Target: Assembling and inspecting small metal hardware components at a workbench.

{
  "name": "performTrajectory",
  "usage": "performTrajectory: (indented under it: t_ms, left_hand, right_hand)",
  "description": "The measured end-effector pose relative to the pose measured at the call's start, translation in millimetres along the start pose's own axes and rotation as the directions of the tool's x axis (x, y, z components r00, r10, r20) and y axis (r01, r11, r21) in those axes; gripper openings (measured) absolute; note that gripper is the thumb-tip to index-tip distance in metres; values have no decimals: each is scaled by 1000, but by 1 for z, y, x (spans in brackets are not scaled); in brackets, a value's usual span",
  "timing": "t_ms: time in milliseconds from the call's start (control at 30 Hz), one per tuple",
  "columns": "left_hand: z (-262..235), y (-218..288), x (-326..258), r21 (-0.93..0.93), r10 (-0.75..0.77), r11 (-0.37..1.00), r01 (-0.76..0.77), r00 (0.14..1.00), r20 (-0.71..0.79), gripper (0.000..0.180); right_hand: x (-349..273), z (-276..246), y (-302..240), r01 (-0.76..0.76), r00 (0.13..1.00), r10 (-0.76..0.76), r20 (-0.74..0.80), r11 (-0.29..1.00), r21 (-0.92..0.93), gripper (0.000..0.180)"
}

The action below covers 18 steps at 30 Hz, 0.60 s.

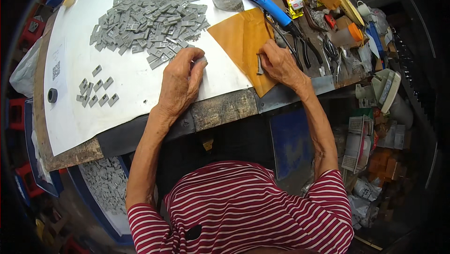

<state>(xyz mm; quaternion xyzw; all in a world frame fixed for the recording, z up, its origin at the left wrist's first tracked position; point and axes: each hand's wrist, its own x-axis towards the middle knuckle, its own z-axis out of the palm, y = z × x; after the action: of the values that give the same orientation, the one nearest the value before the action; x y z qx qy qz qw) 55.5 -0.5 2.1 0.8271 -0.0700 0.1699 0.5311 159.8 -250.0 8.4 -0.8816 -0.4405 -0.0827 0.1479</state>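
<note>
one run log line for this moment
left hand: pinching small grey piece | right hand: holding thin grey tool on brown paper | grey piece pile: behind

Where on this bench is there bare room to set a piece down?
Bare white sheet lies between the small rows of grey plastic pieces and the left hand, and along its near edge. Crowded: the big grey pile at the back, and the tools beyond the right hand.

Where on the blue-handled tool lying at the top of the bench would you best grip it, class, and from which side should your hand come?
Grip the blue-handled tool around its thick blue handle, coming down from above. The handle lies flat and slanting, with its top bare. Its dark lower end runs in among the pliers, just beyond the right hand, so that end looks crowded and harder to grasp.
</note>
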Motion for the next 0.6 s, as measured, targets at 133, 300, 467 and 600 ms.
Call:
performTrajectory:
  t_ms: [133,300,467,600]
  left_hand:
    - [1,0,0,-40,-27,999,27,1000,0,14]
    - [-1,2,1,-115,-100,988,102,995,19,16]
    - [-3,-7,1,-310,-216,922,231,973,82,16]
    - [-8,-2,3,-459,-309,820,342,940,148,16]
  right_hand:
    - [-1,2,0,0,999,-1,-49,1000,-12,11]
    - [-2,2,-1,-10,996,10,-92,1000,0,10]
    - [-3,-5,-22,-362,889,455,-57,774,520,9]
    - [6,-22,-49,-428,754,530,388,-52,902,9]
